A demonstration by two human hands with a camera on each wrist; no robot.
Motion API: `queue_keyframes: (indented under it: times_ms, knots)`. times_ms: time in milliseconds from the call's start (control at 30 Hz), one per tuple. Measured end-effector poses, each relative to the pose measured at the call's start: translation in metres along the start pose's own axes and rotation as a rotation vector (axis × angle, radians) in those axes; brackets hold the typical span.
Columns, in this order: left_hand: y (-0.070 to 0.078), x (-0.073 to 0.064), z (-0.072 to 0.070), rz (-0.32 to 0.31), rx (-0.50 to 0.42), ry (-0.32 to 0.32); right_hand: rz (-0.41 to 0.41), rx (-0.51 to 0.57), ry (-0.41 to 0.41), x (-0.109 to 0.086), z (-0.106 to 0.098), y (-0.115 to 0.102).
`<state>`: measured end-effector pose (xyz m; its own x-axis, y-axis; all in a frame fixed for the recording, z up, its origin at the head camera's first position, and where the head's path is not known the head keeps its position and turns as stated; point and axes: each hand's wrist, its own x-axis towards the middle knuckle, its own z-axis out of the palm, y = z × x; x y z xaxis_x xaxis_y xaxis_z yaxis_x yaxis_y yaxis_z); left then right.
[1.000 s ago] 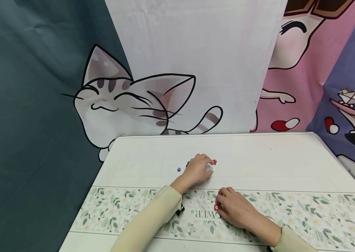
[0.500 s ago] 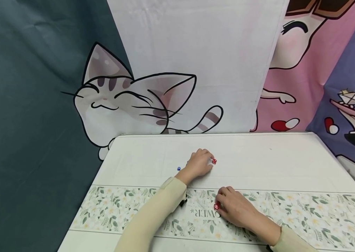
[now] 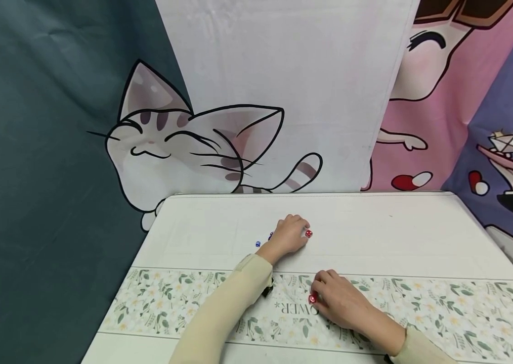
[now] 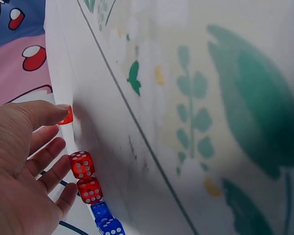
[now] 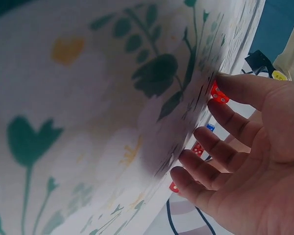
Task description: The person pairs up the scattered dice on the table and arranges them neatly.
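In the head view my left hand (image 3: 289, 234) reaches over the white part of the table, thumb and index finger at a red die (image 3: 308, 233). The left wrist view shows the thumb on that red die (image 4: 67, 116), the other fingers loosely bent. Beside those fingers two more red dice (image 4: 82, 164) and two blue dice (image 4: 102, 210) line up. My right hand (image 3: 339, 299) is nearer on the floral strip and pinches another red die (image 3: 313, 299) between thumb and index finger. Its remaining fingers spread beneath in the right wrist view, the pinched red die (image 5: 219, 92) at the thumb tip.
A lone blue die (image 3: 258, 244) lies left of the left wrist, and more blue dice (image 3: 271, 236) show partly behind that hand. The white table (image 3: 397, 232) has a floral strip (image 3: 420, 308) across it. A cartoon-printed curtain (image 3: 261, 76) hangs behind the far edge.
My left hand has moved slightly away and to the right, its thumb closing in on the red die. The right hand has stayed in place with its red die.
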<state>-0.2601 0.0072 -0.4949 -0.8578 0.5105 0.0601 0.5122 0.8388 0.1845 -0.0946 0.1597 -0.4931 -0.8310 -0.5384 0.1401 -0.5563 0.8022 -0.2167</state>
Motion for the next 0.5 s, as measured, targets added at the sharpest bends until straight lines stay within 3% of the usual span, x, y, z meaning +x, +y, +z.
queue_keyframes:
  times_ms: [500]
  knots:
    - [0.0035, 0.0040, 0.0034, -0.071, 0.019, -0.006, 0.004, 0.000, -0.015, -0.0001, -0.0002, 0.0003]
